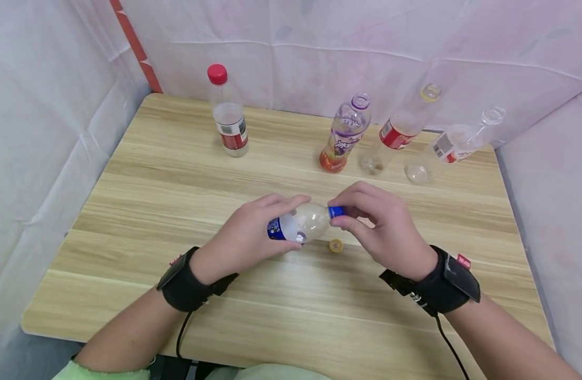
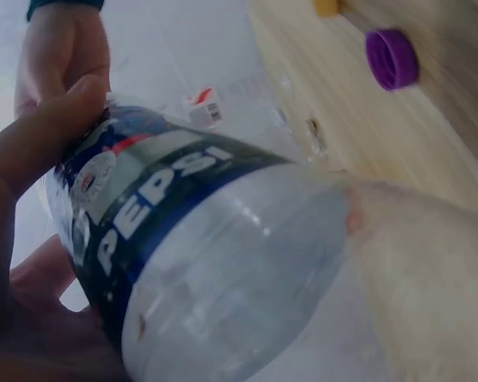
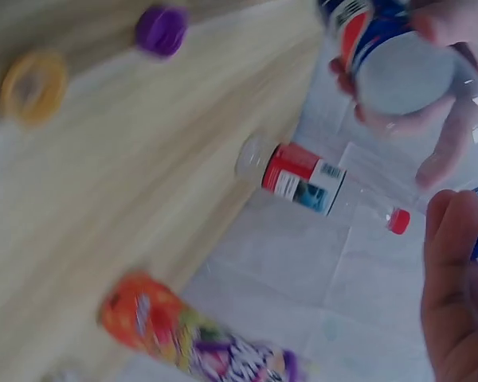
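In the head view a clear Pepsi bottle [image 1: 312, 220] lies tilted on its side above the middle of the table. My left hand [image 1: 253, 227] grips it around the blue label [image 2: 167, 183], thumb and fingers on opposite sides. The right hand [image 1: 383, 224] pinches a blue cap [image 1: 335, 211] at the bottle's neck, between thumb and fingers. Just below the neck, a yellow cap [image 1: 335, 246] lies on the table. A purple cap [image 3: 161, 30] lies near it in both wrist views; the bottle and left hand hide it in the head view.
Along the back of the wooden table [image 1: 153, 211] stand a red-capped bottle [image 1: 231, 124], an uncapped purple-labelled bottle [image 1: 346, 134], an uncapped red-labelled bottle [image 1: 396, 134] and another uncapped clear bottle [image 1: 454, 148]. White sheeting [image 1: 319, 58] hangs behind and at both sides.
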Demonstrator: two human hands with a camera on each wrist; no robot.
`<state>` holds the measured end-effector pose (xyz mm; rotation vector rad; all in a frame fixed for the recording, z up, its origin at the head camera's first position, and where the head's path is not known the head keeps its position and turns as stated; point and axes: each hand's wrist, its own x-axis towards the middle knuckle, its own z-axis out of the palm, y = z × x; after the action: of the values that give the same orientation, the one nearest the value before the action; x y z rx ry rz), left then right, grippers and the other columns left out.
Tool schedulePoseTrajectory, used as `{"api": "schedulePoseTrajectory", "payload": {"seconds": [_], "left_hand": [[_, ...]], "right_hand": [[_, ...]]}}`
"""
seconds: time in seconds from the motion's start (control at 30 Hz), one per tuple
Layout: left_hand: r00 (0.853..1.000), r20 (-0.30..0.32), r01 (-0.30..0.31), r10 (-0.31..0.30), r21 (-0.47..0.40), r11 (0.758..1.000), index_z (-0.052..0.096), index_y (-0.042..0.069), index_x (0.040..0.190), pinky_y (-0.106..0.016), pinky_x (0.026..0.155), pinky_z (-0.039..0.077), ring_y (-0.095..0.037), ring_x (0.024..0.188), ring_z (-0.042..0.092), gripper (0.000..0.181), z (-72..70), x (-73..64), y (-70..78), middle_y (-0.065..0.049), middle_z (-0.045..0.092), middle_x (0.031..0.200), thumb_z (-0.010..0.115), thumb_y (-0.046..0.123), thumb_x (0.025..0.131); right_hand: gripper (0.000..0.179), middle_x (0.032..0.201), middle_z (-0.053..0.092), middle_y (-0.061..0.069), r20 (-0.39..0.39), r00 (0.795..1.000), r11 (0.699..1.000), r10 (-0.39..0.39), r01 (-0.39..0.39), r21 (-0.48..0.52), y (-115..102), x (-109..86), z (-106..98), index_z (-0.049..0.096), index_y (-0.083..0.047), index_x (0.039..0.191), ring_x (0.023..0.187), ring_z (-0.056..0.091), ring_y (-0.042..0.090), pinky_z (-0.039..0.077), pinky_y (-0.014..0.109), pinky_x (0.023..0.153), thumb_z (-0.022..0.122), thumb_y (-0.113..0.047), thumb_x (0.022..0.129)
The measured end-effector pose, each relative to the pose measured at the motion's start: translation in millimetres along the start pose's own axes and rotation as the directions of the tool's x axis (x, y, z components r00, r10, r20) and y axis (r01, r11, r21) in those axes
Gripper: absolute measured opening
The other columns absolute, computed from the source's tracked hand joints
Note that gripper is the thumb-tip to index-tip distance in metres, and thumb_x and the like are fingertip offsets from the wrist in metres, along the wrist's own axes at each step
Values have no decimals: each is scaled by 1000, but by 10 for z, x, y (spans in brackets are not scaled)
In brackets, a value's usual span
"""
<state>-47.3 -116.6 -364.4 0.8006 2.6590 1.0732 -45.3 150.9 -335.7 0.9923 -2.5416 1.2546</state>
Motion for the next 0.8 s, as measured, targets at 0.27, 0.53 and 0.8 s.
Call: {"api": "schedulePoseTrajectory", "payload": {"seconds": [0.27, 0.53, 0.8], "left_hand": [[999, 52, 9, -4, -109, 994, 51, 41, 153, -37, 95, 57, -14, 119, 62, 79, -30, 9, -57, 2, 65, 137, 89, 40, 84], [999, -9, 35, -35, 21, 999, 53, 37, 154, -40, 94, 60, -18, 113, 65, 77, 26, 11, 3, -2, 65, 132, 88, 39, 86], [998, -63, 3, 5, 122, 993, 53, 32, 154, -39, 93, 61, -18, 106, 65, 78, 77, 6, 17, -2, 64, 127, 88, 40, 84]], "right_hand": [[43, 120, 72, 3, 42, 987, 984, -157, 160, -78, 28, -6, -62, 76, -8, 115, 107, 69, 14, 53, 16, 99, 88, 7, 76], [53, 133, 68, 3, 69, 978, 980, 195, -192, -50, 22, 14, -38, 58, -16, 147, 101, 74, 10, 61, 21, 83, 75, -13, 97], [17, 90, 72, -1, 70, 950, 952, 305, -306, 7, 24, 43, 25, 74, -12, 117, 69, 69, 15, 58, 25, 64, 69, -21, 102]]}}
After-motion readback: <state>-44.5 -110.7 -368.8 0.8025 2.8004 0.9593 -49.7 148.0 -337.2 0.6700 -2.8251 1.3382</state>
